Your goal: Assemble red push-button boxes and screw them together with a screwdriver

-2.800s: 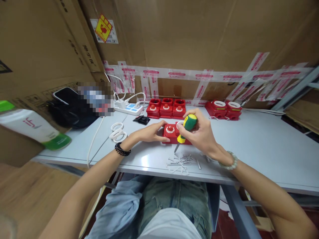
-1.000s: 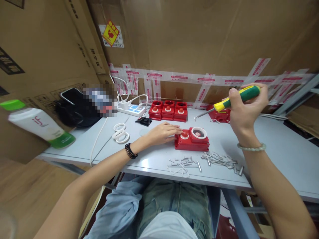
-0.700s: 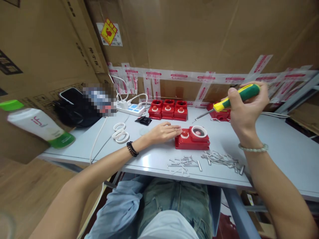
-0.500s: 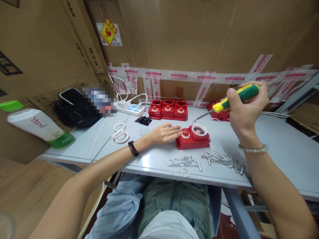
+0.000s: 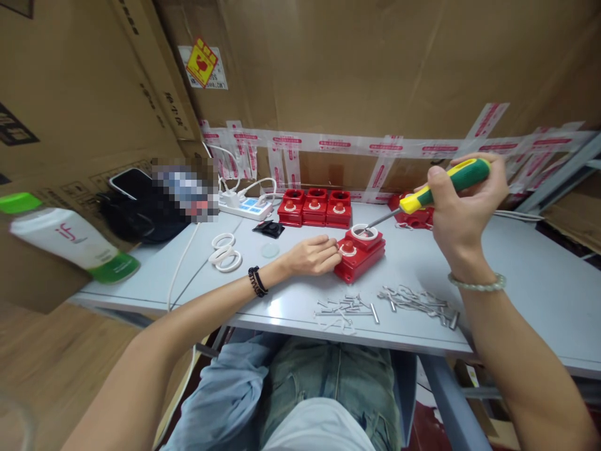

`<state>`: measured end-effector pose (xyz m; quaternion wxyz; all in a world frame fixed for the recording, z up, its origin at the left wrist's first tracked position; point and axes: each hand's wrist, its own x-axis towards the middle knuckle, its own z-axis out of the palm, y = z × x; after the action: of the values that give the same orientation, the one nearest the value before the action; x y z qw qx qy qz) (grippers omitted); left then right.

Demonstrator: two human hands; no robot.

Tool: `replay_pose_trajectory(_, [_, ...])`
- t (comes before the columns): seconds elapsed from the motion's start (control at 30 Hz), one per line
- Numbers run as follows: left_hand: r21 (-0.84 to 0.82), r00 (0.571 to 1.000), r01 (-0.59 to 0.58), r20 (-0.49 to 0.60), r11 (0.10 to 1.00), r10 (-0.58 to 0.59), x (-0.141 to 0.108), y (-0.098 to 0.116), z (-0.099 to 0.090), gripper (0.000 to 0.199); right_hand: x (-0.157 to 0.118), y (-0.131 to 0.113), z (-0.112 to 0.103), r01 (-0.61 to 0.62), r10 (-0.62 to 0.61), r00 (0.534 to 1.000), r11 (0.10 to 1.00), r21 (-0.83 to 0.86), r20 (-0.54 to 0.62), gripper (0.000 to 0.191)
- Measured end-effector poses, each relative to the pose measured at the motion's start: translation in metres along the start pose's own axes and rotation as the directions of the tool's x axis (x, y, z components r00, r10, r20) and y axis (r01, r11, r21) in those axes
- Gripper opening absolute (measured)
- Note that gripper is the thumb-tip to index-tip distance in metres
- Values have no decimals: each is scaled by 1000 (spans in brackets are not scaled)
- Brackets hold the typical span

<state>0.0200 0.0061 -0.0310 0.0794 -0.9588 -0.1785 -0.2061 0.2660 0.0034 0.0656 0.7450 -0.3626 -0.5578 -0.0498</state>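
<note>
A red housing (image 5: 360, 263) with a red domed button and a white ring (image 5: 365, 232) around its round opening sits turned at an angle on the table. My left hand (image 5: 315, 255) is at its left end, with curled fingers gripping the edge near the button. In my right hand (image 5: 462, 200) is a screwdriver (image 5: 446, 185) with a green and yellow handle, held in closed fingers. The shaft slopes down to the left, its tip over the ring's opening; I cannot tell whether it touches anything there. Small screws (image 5: 347, 305) and metal pins with cords (image 5: 417, 300) lie in front.
Three similar red housings (image 5: 314, 208) stand in a row at the back, beside a white power strip (image 5: 246, 205). White rings (image 5: 225, 254), a clear disc (image 5: 270, 250) and a black packet (image 5: 268, 229) lie left. More red parts (image 5: 416, 217) are behind the screwdriver. A bottle (image 5: 70, 241) leans at far left.
The red housing has turned, its ringed end swinging away from me and left. My left fingers have curled in on its end. The screwdriver tip now lies over the ring; my right hand barely moved.
</note>
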Motion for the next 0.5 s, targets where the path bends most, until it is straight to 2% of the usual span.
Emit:
replay_pose_trajectory(0.07, [-7, 1000, 3, 16, 1000, -3, 0, 2, -3, 30, 0, -1, 0, 25, -24, 1000, 997, 73, -17, 29])
replay_pose_trajectory(0.27, [-74, 1000, -30, -2, 997, 30, 1, 6, -6, 24, -1, -3, -1, 47, -47, 999, 997, 60, 3, 28])
replay_pose_trajectory(0.4, [16, 999, -31, 40, 999, 30, 2, 7, -9, 23, -1, 0, -2, 33, -33, 999, 998, 49, 10, 30])
replay_pose_trajectory(0.5, [104, 995, -89, 46, 991, 85, 2, 8, -9, 23, 0, 2, -3, 35, -35, 999, 999, 41, 5, 29])
